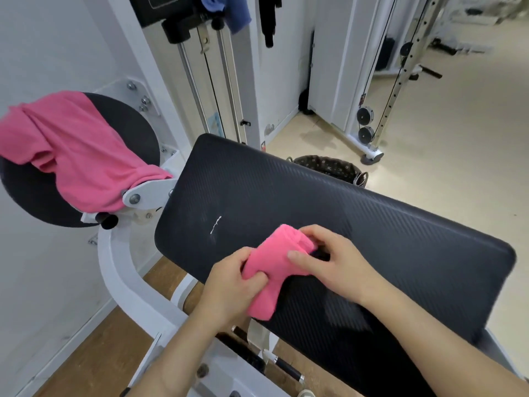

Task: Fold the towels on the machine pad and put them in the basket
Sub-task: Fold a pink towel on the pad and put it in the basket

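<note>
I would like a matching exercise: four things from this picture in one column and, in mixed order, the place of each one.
Things:
1. small pink towel
2. large pink towel
3. basket
4. blue cloth

Places:
a. hangs at the top of the picture
b. on the floor, beyond the long black pad
c. gripped by the left hand and right hand
d. draped over the round black pad

Pairs: 1-c, 2-d, 3-b, 4-a

Pad (400,239) rt side free; basket (326,166) behind.
</note>
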The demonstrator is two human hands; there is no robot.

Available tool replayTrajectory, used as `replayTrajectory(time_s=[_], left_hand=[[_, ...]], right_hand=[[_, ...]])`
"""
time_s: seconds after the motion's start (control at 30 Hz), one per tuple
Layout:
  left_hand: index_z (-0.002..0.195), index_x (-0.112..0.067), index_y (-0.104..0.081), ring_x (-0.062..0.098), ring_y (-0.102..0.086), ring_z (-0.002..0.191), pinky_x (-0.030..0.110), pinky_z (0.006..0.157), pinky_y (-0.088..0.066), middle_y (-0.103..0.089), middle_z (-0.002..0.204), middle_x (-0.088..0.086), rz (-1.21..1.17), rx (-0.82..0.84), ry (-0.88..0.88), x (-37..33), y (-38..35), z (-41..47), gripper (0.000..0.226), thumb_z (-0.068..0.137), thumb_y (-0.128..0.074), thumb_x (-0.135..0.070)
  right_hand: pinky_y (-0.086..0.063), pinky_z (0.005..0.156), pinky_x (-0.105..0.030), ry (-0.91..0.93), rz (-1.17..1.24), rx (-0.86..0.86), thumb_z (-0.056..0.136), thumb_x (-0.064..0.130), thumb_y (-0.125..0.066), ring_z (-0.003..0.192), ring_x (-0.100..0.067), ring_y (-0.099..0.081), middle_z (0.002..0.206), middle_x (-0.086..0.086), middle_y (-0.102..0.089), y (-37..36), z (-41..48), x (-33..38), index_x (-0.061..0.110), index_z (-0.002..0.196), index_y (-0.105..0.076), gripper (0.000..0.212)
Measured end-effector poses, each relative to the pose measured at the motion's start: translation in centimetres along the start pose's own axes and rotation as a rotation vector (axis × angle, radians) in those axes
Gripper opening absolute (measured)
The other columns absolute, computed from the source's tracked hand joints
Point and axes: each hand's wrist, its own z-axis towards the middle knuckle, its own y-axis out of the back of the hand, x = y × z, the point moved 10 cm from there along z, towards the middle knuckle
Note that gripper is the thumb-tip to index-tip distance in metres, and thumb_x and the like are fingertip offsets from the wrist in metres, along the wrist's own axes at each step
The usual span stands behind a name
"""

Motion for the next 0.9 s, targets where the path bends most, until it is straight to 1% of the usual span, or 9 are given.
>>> replayTrajectory(time_s=[0.1,0.17,0.23,0.33,0.47,0.63,0.73,0.83,0.9], left_hand=[[0.091,-0.016,-0.071,0.023,-0.069,0.084,0.042,0.076,-0.055,-0.073,0.087,0.005,-0.555,0.079,0.161,-1.8,-1.4,-3.1,0.024,0.071,-0.06,-0.024],[0.095,-0.013,-0.074,0.027,-0.07,0.089,0.041,0.079,-0.057,-0.074,0.095,0.012,-0.785,0.102,0.182,-3.9,-2.9,-5.1,0.018,0.081,-0.064,-0.016],[0.104,-0.01,-0.072,0.029,-0.07,0.095,0.039,0.081,-0.057,-0.073,0.1,0.014,-0.869,0.094,0.169,-6.0,-3.9,-6.6,0.018,0.09,-0.061,-0.006],[0.12,-0.018,-0.06,0.018,-0.068,0.102,0.029,0.081,-0.057,-0.072,0.106,0.0,-0.768,0.041,0.058,-8.3,-3.5,-7.9,0.04,0.084,-0.07,-0.004],[0.135,-0.039,-0.043,0.005,-0.065,0.107,0.02,0.081,-0.054,-0.067,0.115,-0.014,-0.621,0.117,-0.085,-11.7,-2.7,-9.0,0.082,0.068,-0.085,-0.017],[0.106,-0.023,-0.072,0.018,-0.07,0.096,0.031,0.078,-0.058,-0.074,0.099,0.003,-0.429,0.18,-0.288,-18.1,-4.3,-11.5,0.034,0.073,-0.078,-0.019],[0.099,-0.023,-0.073,0.013,-0.069,0.089,0.027,0.074,-0.057,-0.073,0.093,-0.003,-0.328,0.068,-0.374,-21.3,-6.5,-14.4,0.027,0.072,-0.077,-0.026],[0.097,-0.032,-0.067,0.009,-0.066,0.084,0.015,0.067,-0.052,-0.069,0.09,-0.008,-0.225,-0.106,-0.509,-25.6,-9.6,-18.6,0.027,0.074,-0.081,-0.035],[0.095,-0.035,-0.062,0.012,-0.062,0.077,0.016,0.061,-0.05,-0.063,0.084,-0.008,-0.084,-0.244,-0.662,-29.4,-12.6,-22.2,0.025,0.076,-0.075,-0.044]], right_hand=[[-0.05,0.097,-0.034,-0.112,0.475,0.177,0.07,0.057,-0.075,0.11,-0.006,-0.063,0.119,0.008,-0.066,0.0,-2.2,1.1,0.031,0.126,-0.054,0.066],[-0.052,0.096,-0.036,-0.126,0.521,0.263,0.074,0.044,-0.079,0.11,-0.011,-0.065,0.119,0.004,-0.068,-0.8,-4.3,1.8,0.031,0.131,-0.049,0.065],[-0.054,0.092,-0.041,-0.089,0.446,0.149,0.077,0.034,-0.079,0.104,-0.012,-0.067,0.113,0.005,-0.07,0.3,-5.6,1.8,0.033,0.126,-0.054,0.055],[-0.057,0.086,-0.041,0.012,0.291,-0.011,0.081,0.023,-0.076,0.099,-0.01,-0.067,0.108,0.009,-0.068,3.4,-7.9,2.4,0.04,0.12,-0.055,0.047],[-0.056,0.08,-0.034,0.163,-0.003,0.031,0.083,0.022,-0.073,0.094,-0.005,-0.065,0.105,0.018,-0.063,5.8,-12.0,4.0,0.043,0.12,-0.05,0.047],[-0.057,0.08,-0.031,0.174,-0.014,0.027,0.085,0.029,-0.071,0.1,-0.003,-0.063,0.11,0.021,-0.062,9.2,-17.2,3.3,0.044,0.124,-0.049,0.048],[-0.055,0.081,-0.03,0.137,-0.13,-0.004,0.082,0.038,-0.072,0.097,0.001,-0.06,0.105,0.022,-0.062,12.7,-21.2,1.4,0.044,0.12,-0.052,0.044],[-0.045,0.086,-0.03,0.143,-0.467,-0.296,0.081,0.044,-0.07,0.103,-0.004,-0.047,0.107,0.019,-0.052,18.2,-26.7,-0.4,0.041,0.122,-0.053,0.044],[-0.045,0.077,-0.029,0.134,-0.501,-0.516,0.086,0.043,-0.064,0.091,-0.008,-0.05,0.094,0.015,-0.053,22.0,-31.4,-2.3,0.036,0.118,-0.055,0.034]])
